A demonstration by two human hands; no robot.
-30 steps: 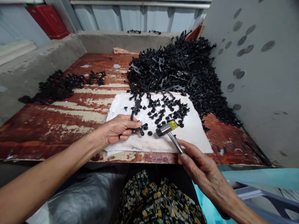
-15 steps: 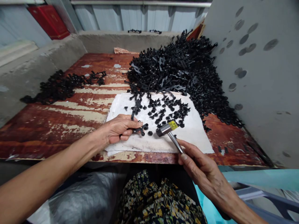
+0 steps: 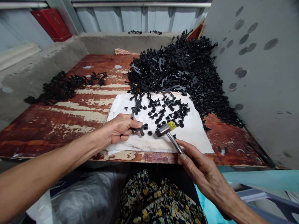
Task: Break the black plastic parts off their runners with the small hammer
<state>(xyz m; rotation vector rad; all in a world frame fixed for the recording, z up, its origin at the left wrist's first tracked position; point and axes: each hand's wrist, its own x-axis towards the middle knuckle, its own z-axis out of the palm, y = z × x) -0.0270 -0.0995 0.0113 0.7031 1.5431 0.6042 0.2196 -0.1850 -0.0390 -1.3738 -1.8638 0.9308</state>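
Note:
Over the front of a white cloth (image 3: 130, 144), my left hand (image 3: 121, 128) is closed on a black plastic bracket (image 3: 140, 129), whose arms stick out past the thumb. One bracket end lies close to a small round black piece (image 3: 149, 133) on the cloth. My right hand (image 3: 196, 163) grips the metal handle of a small mallet (image 3: 164, 129). The mallet's head has a dark face pointing left and a yellow label; it is apart from the bracket, to its right. Several small black stud-like pieces (image 3: 163, 110) lie scattered on the cloth behind the mallet.
A large heap of black plastic parts (image 3: 173, 68) covers the back right, against a grey panel (image 3: 259, 77). A smaller pile of black brackets (image 3: 63, 87) sits at the left on the worn red-brown table (image 3: 70, 115). A concrete ledge (image 3: 130, 39) borders the back.
The mallet head has shifted slightly left and down, closer to the bracket. My left hand keeps its hold in nearly the same place. The camera view has moved a little.

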